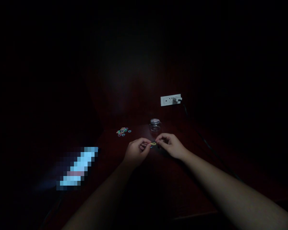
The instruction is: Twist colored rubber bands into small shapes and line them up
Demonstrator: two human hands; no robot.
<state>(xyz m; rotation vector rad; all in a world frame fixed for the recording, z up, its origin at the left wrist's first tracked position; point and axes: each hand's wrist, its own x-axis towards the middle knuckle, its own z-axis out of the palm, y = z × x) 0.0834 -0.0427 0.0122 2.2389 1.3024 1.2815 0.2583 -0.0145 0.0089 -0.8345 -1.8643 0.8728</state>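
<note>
Between my two hands a small yellow hair tie [153, 143] is stretched out in a narrow loop. My left hand [137, 151] pinches its left end between thumb and fingertips. At the other end, the fingertips of my right hand [171, 144] are closed on it. A bit of blue [151, 147], perhaps another band, shows just under the yellow one. Behind my hands a clear jar [155, 126] with a grey lid stands upright. Off to its left lies a loose pile of colourful hair ties [122, 131].
A white wall socket [170, 100] holds a plugged-in adapter at the back, its dark cable [206, 142] running down the right side. A bright, pixelated screen [79, 166] is at the left. The dark red tabletop [139, 198] fades into deep shadow.
</note>
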